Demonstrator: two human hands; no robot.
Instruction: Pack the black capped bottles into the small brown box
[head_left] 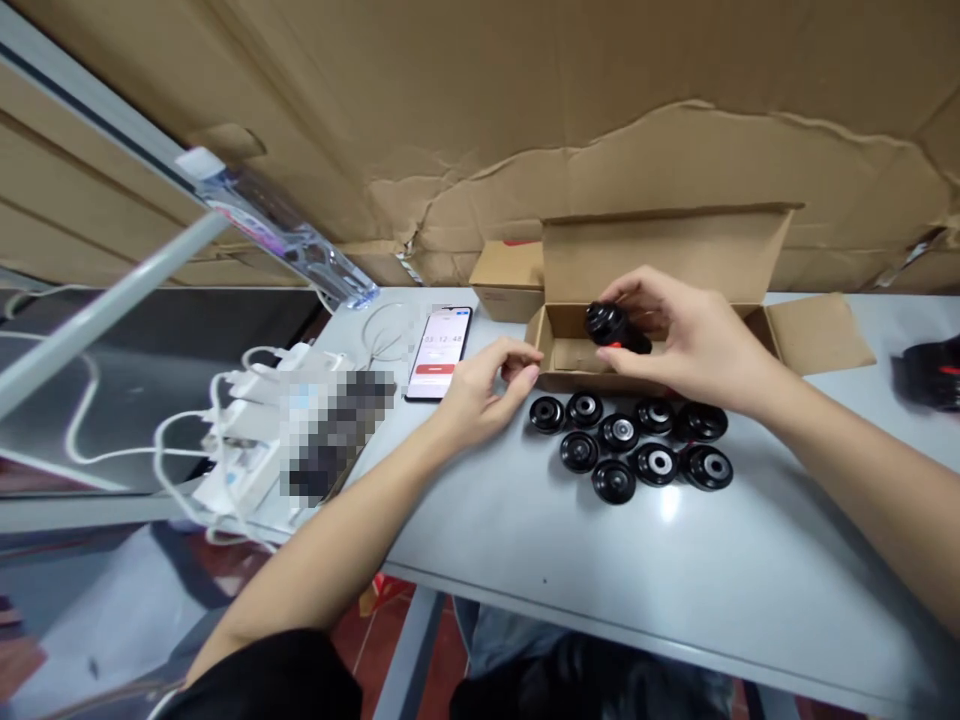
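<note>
**While the left hand (487, 385) meets the box (750, 260), the right hand (690, 340) grips a black part (611, 327)**

Right fingers wrap the black part just above the open box, near the table's (525, 560) far edge. Left fingers curl narrow against the box's front left corner; whether they pinch it is unclear. Black discs (630, 445) lie just before the box.

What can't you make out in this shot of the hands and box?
Head view:
Box floor: hidden by its front wall and the right hand.
Black part: underside covered by that hand.
Left hand: curled fingers hide whether it pinches anything.
Chargers: partly under a pixelated patch.
Black object: cut off by right edge.
</note>
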